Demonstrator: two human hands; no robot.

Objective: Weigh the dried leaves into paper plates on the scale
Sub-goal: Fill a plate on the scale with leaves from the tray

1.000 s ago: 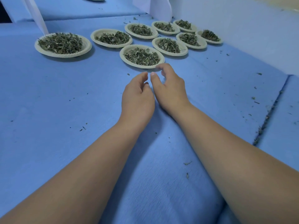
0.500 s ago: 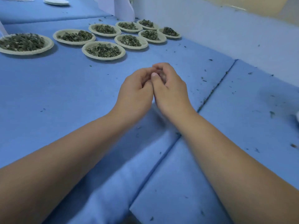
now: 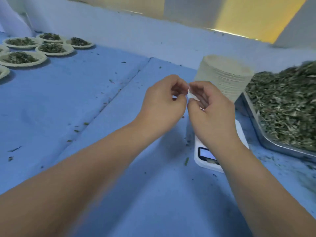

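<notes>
Dried green leaves (image 3: 282,106) lay heaped in a steel tray (image 3: 254,120) at right, just beside the white digital scale (image 3: 203,161), presumably to keep reaches short. I saw no plate on it. A stack of cream paper plates (image 3: 225,74) stood behind. The right hand (image 3: 210,108) pinched a small white scrap (image 3: 190,95); the left hand (image 3: 164,100) curled against it, grip unclear. Filled plates (image 3: 18,58) sat far left, with open blue cloth (image 3: 85,100) between.

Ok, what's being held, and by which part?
A small white scrap, pinched by fingers of the right hand; whether the left hand grips it too cannot be told.
</notes>
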